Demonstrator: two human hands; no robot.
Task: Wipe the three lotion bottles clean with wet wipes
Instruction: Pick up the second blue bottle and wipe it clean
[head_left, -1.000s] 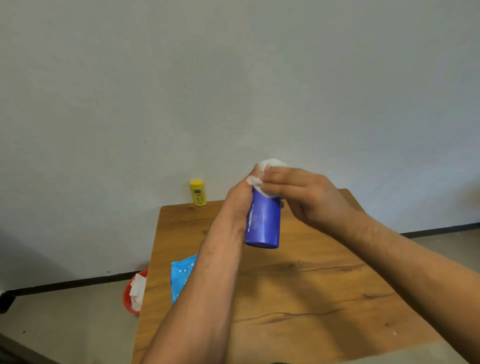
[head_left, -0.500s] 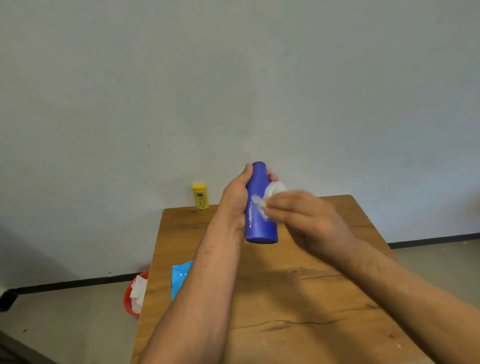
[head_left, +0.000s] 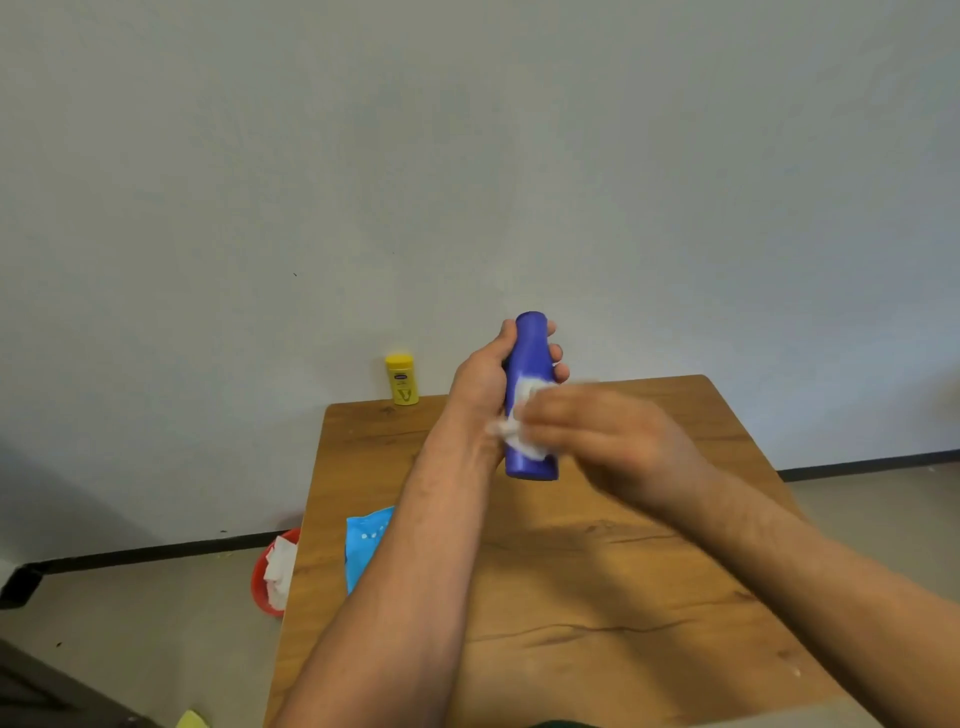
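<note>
The left hand (head_left: 480, 382) is up in the air above the table (head_left: 649, 597). It grips the blue bottle (head_left: 531, 348). The thumb is on the near side, and the fingers curl round the back, so their tips peek out on the far side.

The blue bottle stands almost straight up in that hand. It is tall and round, dark blue all over, and a bit thinner at the top. Its top pokes out above the fingers, and its flat bottom hangs below the hand, not touching the table.

The right hand (head_left: 602, 436) is just beside the left hand, on its right, and its fingers reach across to the bottle. This hand is blurry, so it is hard to see each finger, but they seem bunched up and pinching the wet wipe (head_left: 519, 428). The wipe is white and crumpled. It is pressed on the lower front of the bottle, just under the left hand's fingers.

Past the left hand, to its left, a small yellow bottle (head_left: 401, 382) stands at the back edge of the table by the wall. Under the left arm lies a light blue pack (head_left: 363, 545). Further left, on the floor, is a red bin (head_left: 260, 582) with white used wipes (head_left: 278, 571) in it.
</note>
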